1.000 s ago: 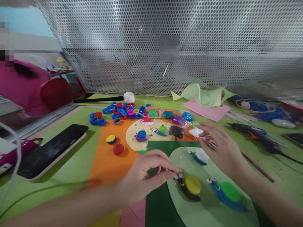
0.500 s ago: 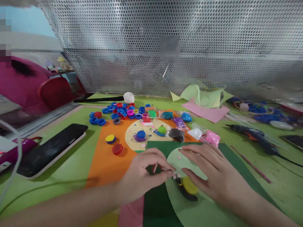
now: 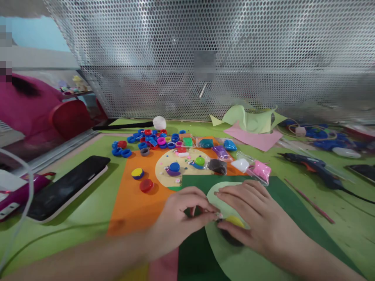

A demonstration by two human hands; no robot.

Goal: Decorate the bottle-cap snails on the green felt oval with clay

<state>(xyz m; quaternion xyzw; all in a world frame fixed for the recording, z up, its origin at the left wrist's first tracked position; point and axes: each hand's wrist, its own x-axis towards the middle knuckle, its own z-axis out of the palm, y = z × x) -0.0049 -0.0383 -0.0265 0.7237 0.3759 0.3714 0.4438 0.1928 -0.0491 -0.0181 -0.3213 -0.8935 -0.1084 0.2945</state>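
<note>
My left hand (image 3: pixel 187 212) is closed in a pinch, thumb and forefinger together at a tiny whitish-pink bit too small to make out. Its fingertips hover at the end of a black clay body (image 3: pixel 231 237) with a yellow bottle cap (image 3: pixel 235 221) on it. Both lie on a light green paper circle (image 3: pixel 218 195) over a dark green sheet (image 3: pixel 195 187). My right hand (image 3: pixel 260 218) arches over the cap, thumb apart from the fingers, partly hiding cap and clay. Snail-like figures with a blue cap (image 3: pixel 174 167) and a light green cap (image 3: pixel 200 161) sit on a cream circle (image 3: pixel 161 171).
Several loose caps (image 3: pixel 150 138) are heaped at the back. Bagged clay (image 3: pixel 261 170) lies beyond my right hand. A glue gun (image 3: pixel 316 168) and a thin reddish stick (image 3: pixel 309 201) lie right; a black case (image 3: pixel 70 187) lies left. Perforated metal sheet (image 3: pixel 175 89) stands behind.
My right hand has moved slightly left and its thumb has come closer to my left fingertips, covering more of the yellow cap. My left hand keeps its pinch.
</note>
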